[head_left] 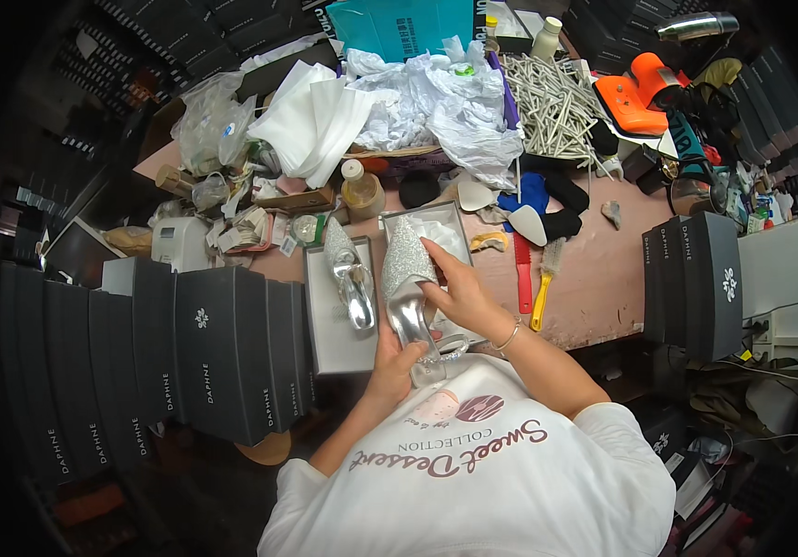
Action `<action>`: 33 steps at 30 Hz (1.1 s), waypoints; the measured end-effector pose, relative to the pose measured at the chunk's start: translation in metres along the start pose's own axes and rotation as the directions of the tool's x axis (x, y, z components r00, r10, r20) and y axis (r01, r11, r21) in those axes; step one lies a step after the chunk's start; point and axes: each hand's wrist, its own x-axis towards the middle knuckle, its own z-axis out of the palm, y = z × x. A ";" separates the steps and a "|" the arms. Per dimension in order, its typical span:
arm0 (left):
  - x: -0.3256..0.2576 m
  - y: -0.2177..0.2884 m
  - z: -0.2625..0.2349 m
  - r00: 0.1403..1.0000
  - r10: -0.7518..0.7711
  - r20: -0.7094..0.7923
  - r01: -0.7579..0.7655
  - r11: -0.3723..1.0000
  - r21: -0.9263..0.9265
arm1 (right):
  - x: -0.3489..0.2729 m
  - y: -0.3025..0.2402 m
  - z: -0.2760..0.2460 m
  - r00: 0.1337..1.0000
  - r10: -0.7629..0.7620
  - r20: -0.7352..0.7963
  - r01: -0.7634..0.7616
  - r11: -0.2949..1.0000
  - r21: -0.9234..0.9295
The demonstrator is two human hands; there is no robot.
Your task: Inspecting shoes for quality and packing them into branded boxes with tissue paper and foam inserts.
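Observation:
A silver glitter shoe (405, 260) with a pointed toe, a metallic insole and a clear heel is held upright before my chest, toe away from me. My left hand (396, 367) is wrapped round its heel end, the thumb on the inner side. Near the toe, my right hand (464, 292) grips the side, thumb at the opening and fingers along the glitter upper. The matching shoe (350, 271) lies to the left in a pale grey shoebox half (329, 348). Behind the held shoe, another box half (462, 237) contains white tissue paper.
Dark shoeboxes stand in rows at left (218, 362) and right (696, 283). On the pink table lie a red brush (522, 274) and a yellow-handled brush (543, 292). A bottle (359, 190), crumpled tissue (427, 102), many white sticks (552, 107) and an orange device (631, 104) sit farther back.

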 end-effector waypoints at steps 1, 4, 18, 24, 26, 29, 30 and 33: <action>0.005 0.001 -0.005 1.000 -0.010 -0.006 0.010 0.999 0.043 | 0.001 0.001 -0.001 1.000 0.018 -0.002 -0.018 1.000 0.007; 0.031 0.025 -0.002 0.986 0.146 -0.076 -0.116 0.946 0.303 | 0.002 0.002 -0.006 1.000 0.011 0.025 -0.010 0.999 -0.050; 0.077 0.033 -0.012 0.965 0.263 0.010 -0.178 0.625 0.760 | 0.029 0.180 -0.163 0.949 0.080 -0.304 -0.296 0.558 -0.776; 0.064 0.037 -0.031 0.940 0.340 0.021 -0.218 0.552 0.805 | 0.027 0.144 -0.141 0.985 0.061 -0.160 -0.136 0.846 -0.515; 0.064 0.033 -0.035 0.949 0.316 0.002 -0.203 0.605 0.770 | 0.011 0.087 -0.125 0.979 0.170 -0.115 -0.177 0.983 -0.058; 0.066 0.031 -0.033 0.955 0.291 0.049 -0.230 0.632 0.740 | -0.009 0.020 -0.090 0.996 0.010 0.090 -0.040 0.940 0.339; 0.066 0.033 -0.032 0.955 0.289 0.063 -0.235 0.614 0.754 | -0.008 0.004 -0.080 0.985 -0.075 0.154 0.031 0.963 0.269; 0.066 0.039 -0.032 0.951 0.286 0.115 -0.267 0.579 0.770 | -0.008 -0.016 -0.069 0.928 -0.220 0.301 0.177 0.970 0.166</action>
